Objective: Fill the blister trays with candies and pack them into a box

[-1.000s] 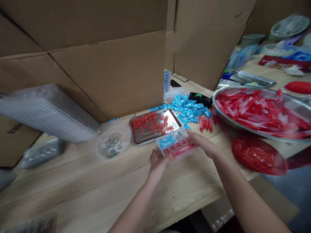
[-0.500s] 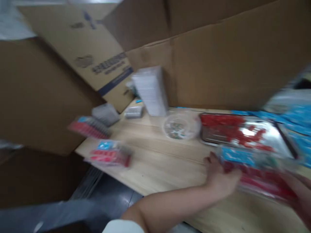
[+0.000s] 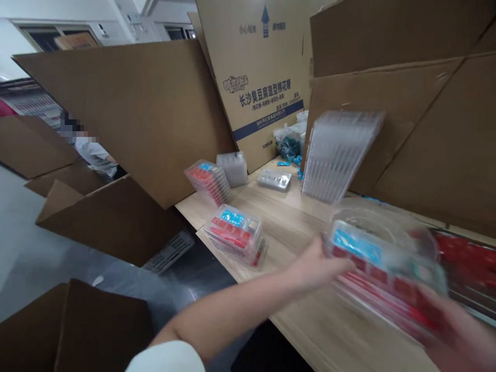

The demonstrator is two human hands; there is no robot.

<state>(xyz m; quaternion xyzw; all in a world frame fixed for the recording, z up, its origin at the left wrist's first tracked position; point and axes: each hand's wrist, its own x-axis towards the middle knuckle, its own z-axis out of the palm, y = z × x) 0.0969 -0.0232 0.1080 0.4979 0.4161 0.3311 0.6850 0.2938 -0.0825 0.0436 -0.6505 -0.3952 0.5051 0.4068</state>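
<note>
A stack of clear plastic boxes [image 3: 382,274], with blue sachets and red pieces inside, is held between my two hands over the table. My left hand [image 3: 320,266] grips its left end, thumb along the front. At the opposite end, blurred by motion, my right hand [image 3: 457,323] is closed round the boxes. To the left, a similar filled stack [image 3: 234,232] lies near the table edge. Another filled stack [image 3: 209,181] leans behind it. Past the held boxes stands a round clear tub [image 3: 372,212], partly hidden.
A tall stack of empty clear trays [image 3: 339,155] stands against cardboard. A small clear tray [image 3: 274,180] lies on the wooden table [image 3: 287,206]. At right is a metal tray with red pieces [image 3: 465,258]. Large cartons [image 3: 155,113] border the left; a person [image 3: 95,150] is beyond.
My view has swung left. Both hands have carried the held boxes leftward over the table, nearer the filled stacks, and in front of the round tub.
</note>
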